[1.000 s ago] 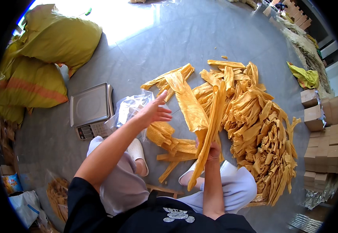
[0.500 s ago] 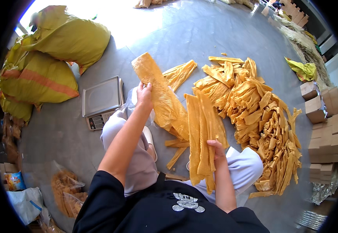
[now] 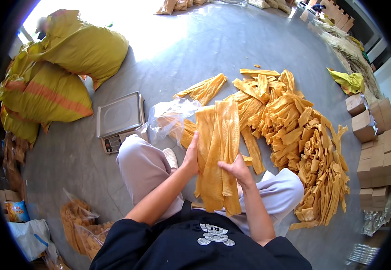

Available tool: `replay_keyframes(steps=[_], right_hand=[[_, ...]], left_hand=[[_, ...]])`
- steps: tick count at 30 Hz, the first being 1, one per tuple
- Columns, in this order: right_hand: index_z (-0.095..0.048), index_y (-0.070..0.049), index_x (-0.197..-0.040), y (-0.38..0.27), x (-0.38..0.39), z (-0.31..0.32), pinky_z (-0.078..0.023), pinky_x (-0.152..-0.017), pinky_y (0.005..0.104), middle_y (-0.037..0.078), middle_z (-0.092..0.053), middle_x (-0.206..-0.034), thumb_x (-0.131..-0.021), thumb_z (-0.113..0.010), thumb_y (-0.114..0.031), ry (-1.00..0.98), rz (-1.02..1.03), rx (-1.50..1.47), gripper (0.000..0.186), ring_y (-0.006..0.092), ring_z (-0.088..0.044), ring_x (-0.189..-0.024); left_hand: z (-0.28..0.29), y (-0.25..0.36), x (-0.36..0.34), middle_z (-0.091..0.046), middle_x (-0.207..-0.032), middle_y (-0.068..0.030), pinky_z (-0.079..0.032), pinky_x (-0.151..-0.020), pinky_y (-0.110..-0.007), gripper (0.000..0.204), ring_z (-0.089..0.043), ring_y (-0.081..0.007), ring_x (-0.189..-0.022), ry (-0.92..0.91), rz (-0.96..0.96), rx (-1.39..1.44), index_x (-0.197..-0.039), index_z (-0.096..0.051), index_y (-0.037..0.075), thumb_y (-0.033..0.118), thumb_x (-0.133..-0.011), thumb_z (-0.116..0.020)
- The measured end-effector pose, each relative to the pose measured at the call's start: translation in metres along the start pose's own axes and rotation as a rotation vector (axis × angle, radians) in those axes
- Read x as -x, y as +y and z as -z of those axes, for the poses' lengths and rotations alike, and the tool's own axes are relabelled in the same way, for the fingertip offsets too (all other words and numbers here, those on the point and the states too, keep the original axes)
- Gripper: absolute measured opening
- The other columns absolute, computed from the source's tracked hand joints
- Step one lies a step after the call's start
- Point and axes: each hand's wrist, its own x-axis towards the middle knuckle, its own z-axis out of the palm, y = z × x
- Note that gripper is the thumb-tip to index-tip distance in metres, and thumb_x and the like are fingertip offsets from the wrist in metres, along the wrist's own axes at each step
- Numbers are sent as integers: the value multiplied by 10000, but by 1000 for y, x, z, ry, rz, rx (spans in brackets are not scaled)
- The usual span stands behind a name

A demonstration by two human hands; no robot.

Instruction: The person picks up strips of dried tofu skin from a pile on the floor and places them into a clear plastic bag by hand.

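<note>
In front of my lap I hold an upright bundle of long, wrinkled, yellow dried tofu-skin strips between both hands. My left hand is closed along the bundle's left edge, its fingers partly hidden behind. From the right, my right hand grips it with the thumb across the front. Just beyond the bundle a clear plastic bag lies on the floor, with more tofu skin in or under it; I cannot tell which. Behind that bag rests a loose folded piece. To the right spreads a large pile of tofu skin.
A flat-topped weighing scale stands left of the plastic bag. Big yellow-green sacks are heaped at the far left. Filled clear bags sit at lower left. Cardboard boxes are stacked along the right side.
My left hand has let go of the long bagged piece, now on the floor, and moved right onto the bundle. The right hand has raised the bundle slightly and shifted left.
</note>
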Motion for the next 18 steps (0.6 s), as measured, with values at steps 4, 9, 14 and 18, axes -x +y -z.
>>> replay_keyframes(steps=[4, 9, 14, 18], right_hand=[[-284, -5, -1330, 20, 11, -11, -363, -970, 302, 85, -482, -1223, -711, -741, -103, -251, -55, 155, 776, 174, -457, -1138], [-377, -1, -1257, 23, 18, -6, -422, -901, 284, 74, -528, -1173, -754, -727, -122, -11, -241, -163, 624, 158, -520, -1058], [-486, 4, -1142, 38, 14, 0, -495, -786, 283, 91, -604, -1044, -748, -701, -28, 179, -178, -288, 450, 170, -602, -910], [-487, 14, -1121, 64, 1, 11, -508, -754, 289, 99, -613, -1011, -708, -730, -38, 207, -300, -261, 482, 178, -609, -879]], left_hand=[[22, -18, -4, -588, -1072, -102, -482, -821, -346, 411, -581, -193, -957, 170, -179, -394, -1174, -462, 45, 166, -825, -640], [18, -29, -19, -598, -1053, -78, -484, -812, -312, 389, -595, -174, -922, 127, -185, -464, -1136, -478, 18, 20, -784, -642], [36, -17, -58, -251, -1350, -263, -253, -1038, -455, 1074, -273, -380, -1251, 418, -355, -1605, -1406, 54, 26, 248, -723, -746], [19, 52, -91, -334, -1243, -223, -300, -970, -486, 866, -331, -369, -1185, 590, -735, -1956, -1311, -261, 40, 261, -651, -777]])
